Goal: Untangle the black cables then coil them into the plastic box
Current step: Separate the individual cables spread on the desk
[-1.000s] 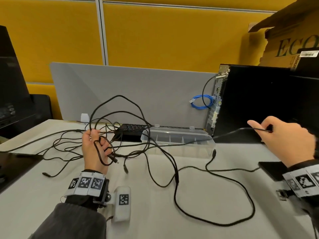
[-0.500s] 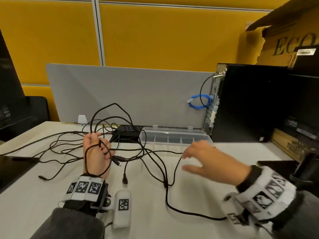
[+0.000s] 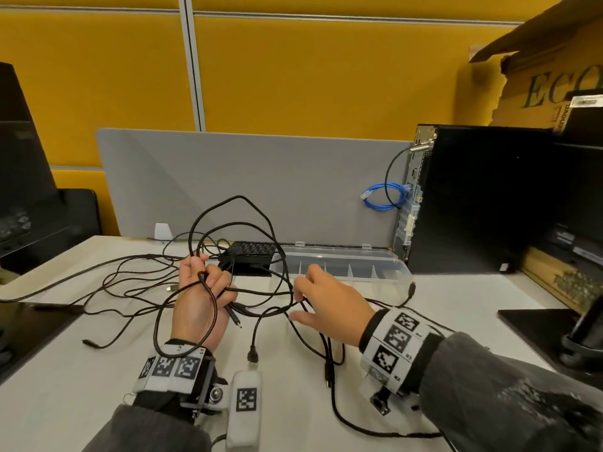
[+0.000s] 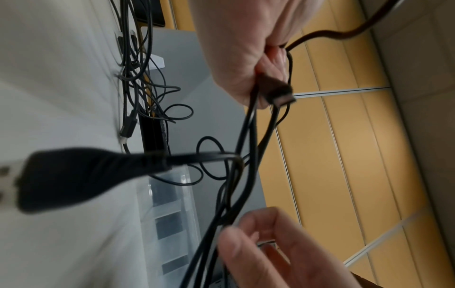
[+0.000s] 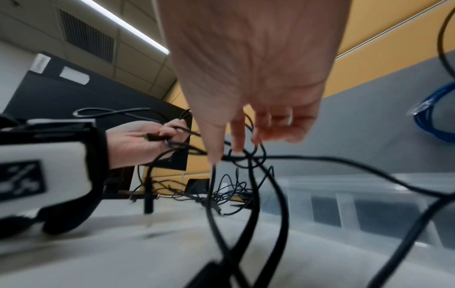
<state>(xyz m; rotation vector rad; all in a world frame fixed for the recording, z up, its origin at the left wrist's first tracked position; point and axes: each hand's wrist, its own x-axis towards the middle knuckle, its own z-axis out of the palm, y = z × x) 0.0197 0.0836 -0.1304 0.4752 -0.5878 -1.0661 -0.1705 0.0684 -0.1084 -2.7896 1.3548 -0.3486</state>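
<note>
Head view: left grip [image 3: 199,301] clenching black cables [image 3: 261,223]; right grip [image 3: 329,305] released, touching crossing strands just beside, plastic box [image 3: 375,265] lying beyond.

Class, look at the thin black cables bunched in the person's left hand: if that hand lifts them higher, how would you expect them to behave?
The thin black cables arch and droop in loose loops, so they are probably floppy. Strands cross near the right hand, so lifting would likely drag neighbours along. The left hand grips several easily; they seem light.
</note>
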